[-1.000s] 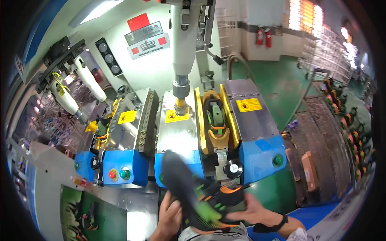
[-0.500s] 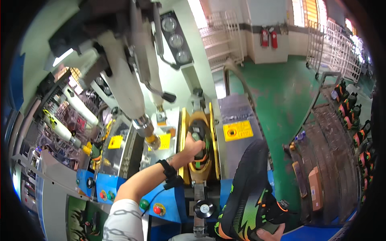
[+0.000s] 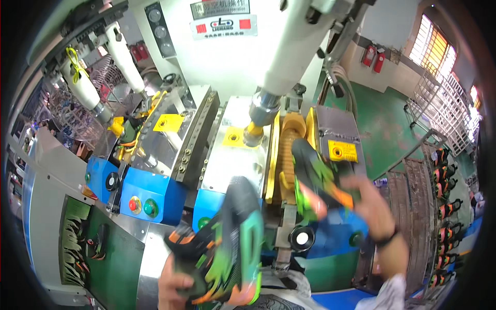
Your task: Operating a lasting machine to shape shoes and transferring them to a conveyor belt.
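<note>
Low in the middle, my left hand grips a black sports shoe with green and orange markings around its heel end. My right hand has a second shoe, also black, green and orange, held tilted over the near end of a padded press cradle. The cradle's brown ribbed lining shows between yellow side plates. Motion smears both shoes a little, and the fingers of my right hand are partly hidden by the second shoe.
A white press arm with a metal tip hangs just left of the cradle. Blue housings with a red button stand left. A green conveyor belt carries another shoe. To the right, a rack holds several shoes.
My left hand has drawn a shoe out of the cradle and back toward me. My right hand has carried its shoe up and forward to the cradle. The view has swung left.
</note>
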Action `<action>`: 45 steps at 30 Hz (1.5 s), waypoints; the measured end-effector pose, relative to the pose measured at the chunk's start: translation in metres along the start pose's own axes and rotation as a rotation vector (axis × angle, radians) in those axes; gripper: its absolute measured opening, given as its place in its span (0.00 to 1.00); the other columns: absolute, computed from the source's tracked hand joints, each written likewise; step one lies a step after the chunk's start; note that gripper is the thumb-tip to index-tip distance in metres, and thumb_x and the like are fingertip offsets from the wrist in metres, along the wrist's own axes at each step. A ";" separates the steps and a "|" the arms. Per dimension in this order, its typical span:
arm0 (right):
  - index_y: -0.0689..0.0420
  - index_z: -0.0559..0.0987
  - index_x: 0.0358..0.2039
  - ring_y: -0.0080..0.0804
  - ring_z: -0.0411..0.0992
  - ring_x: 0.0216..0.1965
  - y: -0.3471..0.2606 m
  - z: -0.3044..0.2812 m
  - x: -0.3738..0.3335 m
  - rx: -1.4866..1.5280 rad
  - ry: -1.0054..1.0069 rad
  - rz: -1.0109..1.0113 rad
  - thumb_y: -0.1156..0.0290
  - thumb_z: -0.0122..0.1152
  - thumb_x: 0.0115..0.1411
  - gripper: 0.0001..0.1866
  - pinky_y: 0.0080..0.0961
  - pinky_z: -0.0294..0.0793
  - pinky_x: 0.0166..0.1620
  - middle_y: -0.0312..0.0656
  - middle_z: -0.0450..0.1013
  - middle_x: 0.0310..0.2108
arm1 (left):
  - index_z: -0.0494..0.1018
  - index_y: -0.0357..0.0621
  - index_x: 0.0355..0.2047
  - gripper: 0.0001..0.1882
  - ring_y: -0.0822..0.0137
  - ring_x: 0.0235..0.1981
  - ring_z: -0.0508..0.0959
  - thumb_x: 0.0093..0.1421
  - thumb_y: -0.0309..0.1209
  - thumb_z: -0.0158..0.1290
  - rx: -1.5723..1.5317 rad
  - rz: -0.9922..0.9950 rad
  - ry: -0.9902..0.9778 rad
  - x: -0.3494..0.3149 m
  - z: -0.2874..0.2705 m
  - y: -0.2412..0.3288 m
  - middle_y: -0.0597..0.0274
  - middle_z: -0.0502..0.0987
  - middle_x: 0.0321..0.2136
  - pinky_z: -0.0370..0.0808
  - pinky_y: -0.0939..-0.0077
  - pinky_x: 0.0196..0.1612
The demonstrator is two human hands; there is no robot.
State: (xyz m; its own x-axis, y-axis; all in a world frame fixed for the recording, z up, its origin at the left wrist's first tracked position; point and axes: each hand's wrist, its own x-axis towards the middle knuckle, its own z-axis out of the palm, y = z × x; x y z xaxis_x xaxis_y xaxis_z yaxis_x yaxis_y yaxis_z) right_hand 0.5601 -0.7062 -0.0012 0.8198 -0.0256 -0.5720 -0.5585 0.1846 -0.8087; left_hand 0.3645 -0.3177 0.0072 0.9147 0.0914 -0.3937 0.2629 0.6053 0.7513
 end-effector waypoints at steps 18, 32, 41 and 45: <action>0.79 0.57 0.51 0.65 0.70 0.45 0.037 0.104 0.169 -0.915 0.307 -0.587 0.76 0.55 0.45 0.34 0.45 0.70 0.50 0.72 0.70 0.39 | 0.71 0.35 0.42 0.18 0.51 0.43 0.74 0.49 0.23 0.56 1.271 0.223 0.612 -0.145 -0.166 -0.107 0.47 0.73 0.42 0.70 0.60 0.50; 0.67 0.62 0.59 0.58 0.49 0.66 0.186 0.318 -0.001 -1.134 -0.051 -1.330 0.57 0.58 0.54 0.37 0.61 0.49 0.62 0.65 0.52 0.63 | 0.62 0.37 0.54 0.29 0.50 0.49 0.73 0.48 0.20 0.47 -0.179 -0.186 0.540 -0.044 -0.247 -0.060 0.48 0.70 0.49 0.75 0.55 0.50; 0.64 0.67 0.53 0.52 0.58 0.62 0.243 0.319 -0.045 -1.046 -0.366 -1.331 0.65 0.62 0.54 0.28 0.56 0.53 0.62 0.56 0.60 0.58 | 0.62 0.35 0.53 0.24 0.51 0.47 0.73 0.55 0.25 0.50 -0.104 -0.145 0.564 -0.083 -0.275 -0.079 0.47 0.69 0.48 0.76 0.58 0.47; 0.60 0.73 0.48 0.41 0.74 0.43 0.349 0.321 -0.095 -0.841 -0.898 -0.633 0.74 0.61 0.52 0.21 0.34 0.72 0.47 0.48 0.73 0.41 | 0.63 0.41 0.51 0.32 0.61 0.37 0.76 0.42 0.15 0.55 -0.349 0.183 0.872 -0.165 -0.266 -0.116 0.59 0.71 0.38 0.77 0.67 0.42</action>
State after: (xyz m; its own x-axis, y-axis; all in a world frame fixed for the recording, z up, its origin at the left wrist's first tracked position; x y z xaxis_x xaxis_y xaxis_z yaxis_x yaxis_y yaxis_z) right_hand 0.3279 -0.3243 -0.1852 0.5797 0.8129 -0.0560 0.2916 -0.2712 -0.9173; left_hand 0.1015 -0.1922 -0.1561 0.3445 0.6795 -0.6478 -0.0962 0.7119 0.6956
